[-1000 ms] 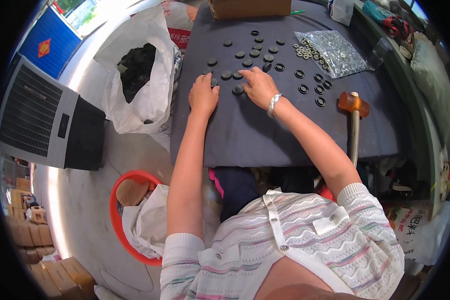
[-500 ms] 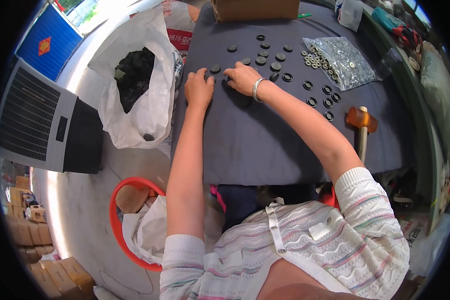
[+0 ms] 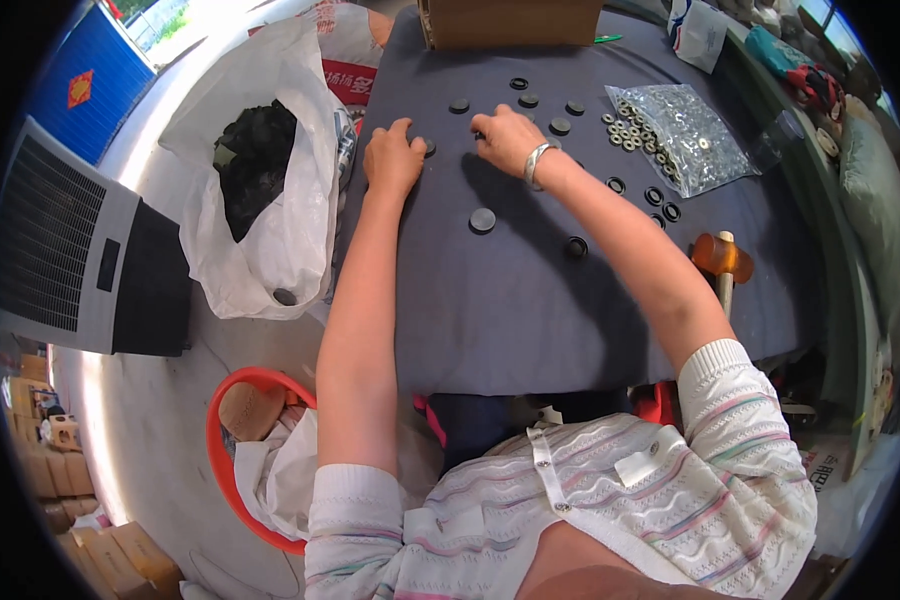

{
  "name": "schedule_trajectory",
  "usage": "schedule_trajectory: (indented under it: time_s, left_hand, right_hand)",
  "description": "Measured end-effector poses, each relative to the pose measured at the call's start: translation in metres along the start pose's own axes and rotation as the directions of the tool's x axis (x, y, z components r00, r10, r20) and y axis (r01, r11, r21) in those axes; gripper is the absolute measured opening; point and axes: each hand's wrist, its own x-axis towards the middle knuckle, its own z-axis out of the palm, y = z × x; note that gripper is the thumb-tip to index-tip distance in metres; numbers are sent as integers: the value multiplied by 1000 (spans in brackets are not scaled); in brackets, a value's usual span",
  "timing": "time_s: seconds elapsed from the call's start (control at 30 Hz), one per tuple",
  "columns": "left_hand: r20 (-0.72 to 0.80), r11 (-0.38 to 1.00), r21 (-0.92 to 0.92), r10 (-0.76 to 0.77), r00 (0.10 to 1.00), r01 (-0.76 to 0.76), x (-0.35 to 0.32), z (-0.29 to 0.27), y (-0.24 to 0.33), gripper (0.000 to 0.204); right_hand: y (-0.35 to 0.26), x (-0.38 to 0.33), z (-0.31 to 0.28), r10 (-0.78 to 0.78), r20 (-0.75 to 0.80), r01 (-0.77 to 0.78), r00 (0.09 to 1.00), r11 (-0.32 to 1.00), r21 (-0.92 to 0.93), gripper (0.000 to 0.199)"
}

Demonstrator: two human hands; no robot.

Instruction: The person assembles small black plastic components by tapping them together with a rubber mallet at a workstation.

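My left hand (image 3: 394, 162) rests on the cloth-covered table (image 3: 450, 330) at its left side, index finger and thumb apart. Its thumb is beside, perhaps touching, a round dark disc (image 3: 429, 147). To the right, my right hand (image 3: 511, 142), with a silver bangle on the wrist, has its fingers pinched on a small black disc (image 3: 479, 135), mostly hidden by them. A grey-topped disc (image 3: 482, 220) lies flat nearer me. Below my right forearm is a black ring-shaped piece (image 3: 576, 247). Several more discs (image 3: 560, 126) and black rings (image 3: 654, 196) lie beyond and beside that forearm.
Small metal rings spill from a clear bag (image 3: 695, 140) at the right. A mallet (image 3: 722, 258) with an amber head lies nearby. A cardboard box (image 3: 510, 22) stands at the far edge. Left of the table are a white sack (image 3: 255, 270), a red-rimmed bin (image 3: 222, 480) and an air cooler (image 3: 55, 235).
My right hand has moved slightly right and back toward the far side. A grey-topped disc and a black ring now show nearer me on the cloth. My left hand has barely shifted.
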Motion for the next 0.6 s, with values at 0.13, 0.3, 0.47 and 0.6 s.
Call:
schedule_trajectory:
  time_s: [0.13,0.3,0.47,0.6]
  left_hand:
    - [231,988,137,34,972,-67,12,9,6,36]
    - [180,986,141,62,982,-88,14,10,-8,31]
    - [538,312,-748,-232,810,586,-18,-10,-10,22]
    - [628,-307,-762,-139,766,569,-50,-18,-7,21]
  right_hand:
    - [5,-2,10,83,207,-52,975,987,-152,23]
    - [23,0,17,-42,186,47,982,999,-20,27]
    - [19,-29,-19,55,417,-396,907,449,801,29]
    - [17,-52,-21,-122,393,-373,912,158,914,32]
